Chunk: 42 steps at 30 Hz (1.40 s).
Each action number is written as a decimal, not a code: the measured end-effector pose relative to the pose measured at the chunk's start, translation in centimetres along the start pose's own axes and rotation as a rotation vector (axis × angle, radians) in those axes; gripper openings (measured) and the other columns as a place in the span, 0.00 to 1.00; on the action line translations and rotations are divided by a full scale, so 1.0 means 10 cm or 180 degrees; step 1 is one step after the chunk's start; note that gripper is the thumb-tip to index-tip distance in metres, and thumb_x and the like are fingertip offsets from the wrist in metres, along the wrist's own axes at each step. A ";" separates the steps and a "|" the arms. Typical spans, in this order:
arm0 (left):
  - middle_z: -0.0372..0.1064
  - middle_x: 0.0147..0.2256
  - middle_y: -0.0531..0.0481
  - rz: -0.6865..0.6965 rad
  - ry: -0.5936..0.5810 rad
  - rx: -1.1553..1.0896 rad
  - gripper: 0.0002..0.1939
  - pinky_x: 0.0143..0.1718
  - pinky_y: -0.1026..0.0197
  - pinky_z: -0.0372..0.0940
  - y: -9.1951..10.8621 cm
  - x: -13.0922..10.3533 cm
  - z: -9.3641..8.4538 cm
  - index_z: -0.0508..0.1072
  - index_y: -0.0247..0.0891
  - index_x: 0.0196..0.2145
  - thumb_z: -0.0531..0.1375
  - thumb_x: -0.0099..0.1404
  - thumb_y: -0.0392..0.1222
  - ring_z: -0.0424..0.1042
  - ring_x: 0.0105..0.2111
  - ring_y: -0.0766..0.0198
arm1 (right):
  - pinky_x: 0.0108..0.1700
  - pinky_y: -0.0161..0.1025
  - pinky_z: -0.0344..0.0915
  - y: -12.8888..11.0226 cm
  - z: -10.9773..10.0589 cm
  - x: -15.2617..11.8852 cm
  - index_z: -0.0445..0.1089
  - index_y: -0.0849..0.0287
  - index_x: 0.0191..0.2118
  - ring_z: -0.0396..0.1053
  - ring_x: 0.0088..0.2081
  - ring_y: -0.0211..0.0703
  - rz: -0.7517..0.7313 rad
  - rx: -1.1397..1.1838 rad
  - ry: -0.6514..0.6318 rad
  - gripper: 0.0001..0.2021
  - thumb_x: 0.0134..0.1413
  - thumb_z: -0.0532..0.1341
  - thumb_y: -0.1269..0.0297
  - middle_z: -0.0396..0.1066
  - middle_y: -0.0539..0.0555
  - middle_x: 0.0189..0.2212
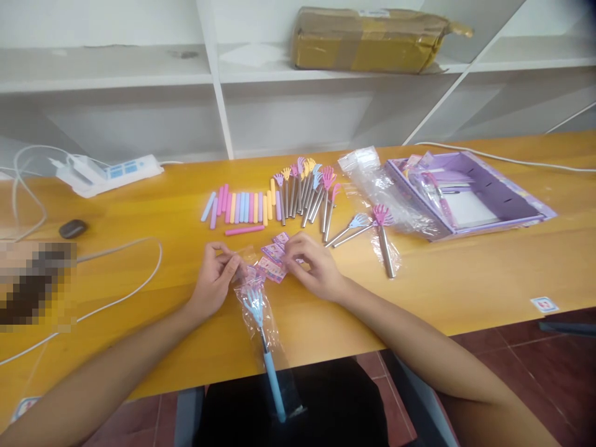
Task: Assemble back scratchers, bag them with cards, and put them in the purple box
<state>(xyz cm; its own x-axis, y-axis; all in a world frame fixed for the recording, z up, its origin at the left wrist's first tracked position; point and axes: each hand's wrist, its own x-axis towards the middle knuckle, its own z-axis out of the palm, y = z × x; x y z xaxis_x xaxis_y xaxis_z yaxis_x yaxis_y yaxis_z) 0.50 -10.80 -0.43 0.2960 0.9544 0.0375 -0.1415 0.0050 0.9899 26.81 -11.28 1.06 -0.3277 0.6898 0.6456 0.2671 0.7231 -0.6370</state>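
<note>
My left hand (218, 273) pinches the top of a clear plastic bag (274, 323). Inside it lies a blue hand-shaped scratcher (274, 385), its handle hanging past the table's front edge. My right hand (310, 264) has its fingers curled at several small purple and pink printed cards (272, 268); whether it grips one is hidden. Behind the hands are a row of pastel tubes (244, 207) and a cluster of metal-stemmed scratchers (305, 186) with coloured heads. A pink-headed scratcher (385, 248) rests on a clear bag to the right, beside blue- and purple-headed ones.
Clear bags (377, 186) lie beside a purple open box (503, 192) at the right. On the left are a white power strip (125, 172), a black object (73, 228) and cables. A taped parcel (367, 40) sits on the shelf behind.
</note>
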 end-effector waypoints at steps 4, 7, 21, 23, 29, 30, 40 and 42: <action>0.71 0.33 0.58 0.0201 -0.0138 0.0088 0.16 0.30 0.65 0.70 -0.02 0.02 0.00 0.57 0.46 0.43 0.63 0.76 0.50 0.71 0.28 0.68 | 0.48 0.43 0.73 0.00 0.01 -0.01 0.74 0.57 0.47 0.74 0.46 0.44 0.0090 -0.0011 -0.0019 0.06 0.73 0.59 0.68 0.75 0.58 0.42; 0.68 0.36 0.52 0.0226 -0.0295 0.0309 0.13 0.33 0.62 0.71 -0.01 0.02 -0.02 0.66 0.41 0.39 0.63 0.76 0.50 0.73 0.32 0.66 | 0.50 0.42 0.75 0.01 0.01 -0.01 0.77 0.57 0.49 0.76 0.47 0.43 0.0144 -0.0070 -0.0034 0.08 0.73 0.60 0.68 0.77 0.58 0.43; 0.74 0.60 0.39 -0.0149 -0.1111 -0.0649 0.24 0.58 0.49 0.69 -0.03 0.05 -0.10 0.74 0.44 0.64 0.63 0.74 0.49 0.75 0.54 0.50 | 0.54 0.42 0.78 -0.03 -0.02 0.02 0.80 0.56 0.52 0.78 0.50 0.41 0.0204 -0.0107 0.0073 0.10 0.70 0.64 0.69 0.79 0.57 0.50; 0.72 0.63 0.38 -0.0300 -0.1218 -0.0892 0.25 0.62 0.46 0.66 0.00 0.07 -0.08 0.74 0.42 0.65 0.61 0.74 0.51 0.73 0.59 0.47 | 0.52 0.41 0.79 -0.02 -0.01 0.02 0.80 0.56 0.53 0.79 0.50 0.42 0.0221 -0.0107 0.0084 0.10 0.70 0.64 0.69 0.79 0.57 0.50; 0.70 0.66 0.36 -0.0485 -0.1447 -0.1402 0.32 0.67 0.43 0.62 0.07 0.10 -0.07 0.73 0.36 0.67 0.58 0.72 0.55 0.69 0.64 0.43 | 0.45 0.37 0.80 -0.01 -0.03 0.02 0.79 0.55 0.55 0.79 0.51 0.42 0.0184 -0.0100 0.0097 0.12 0.70 0.64 0.69 0.79 0.57 0.53; 0.70 0.66 0.36 -0.0511 -0.1455 -0.1442 0.33 0.67 0.42 0.61 0.07 0.10 -0.08 0.73 0.35 0.67 0.58 0.71 0.56 0.69 0.64 0.42 | 0.45 0.37 0.80 -0.01 -0.03 0.02 0.79 0.55 0.56 0.79 0.52 0.42 0.0176 -0.0096 0.0098 0.13 0.70 0.64 0.69 0.79 0.57 0.53; 0.71 0.64 0.27 -0.1001 -0.1233 -0.2075 0.39 0.75 0.33 0.44 0.17 0.12 -0.05 0.72 0.23 0.64 0.55 0.66 0.56 0.61 0.71 0.33 | 0.45 0.37 0.80 0.03 -0.04 0.00 0.78 0.54 0.58 0.79 0.53 0.43 0.0227 -0.0101 0.0030 0.15 0.70 0.64 0.69 0.78 0.58 0.56; 0.71 0.63 0.26 -0.1097 -0.1175 -0.2165 0.39 0.75 0.33 0.43 0.19 0.13 -0.05 0.71 0.21 0.64 0.55 0.66 0.56 0.61 0.71 0.32 | 0.47 0.38 0.81 0.03 -0.04 -0.01 0.78 0.54 0.58 0.79 0.54 0.43 0.0220 -0.0108 0.0030 0.15 0.70 0.63 0.69 0.78 0.58 0.56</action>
<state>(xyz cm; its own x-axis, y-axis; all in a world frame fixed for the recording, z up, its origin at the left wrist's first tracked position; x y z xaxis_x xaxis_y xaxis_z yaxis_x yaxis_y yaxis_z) 0.12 -9.42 1.38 0.6995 0.7086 -0.0923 -0.4892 0.5690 0.6609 27.25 -11.07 0.97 -0.2989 0.7384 0.6045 0.3195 0.6744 -0.6657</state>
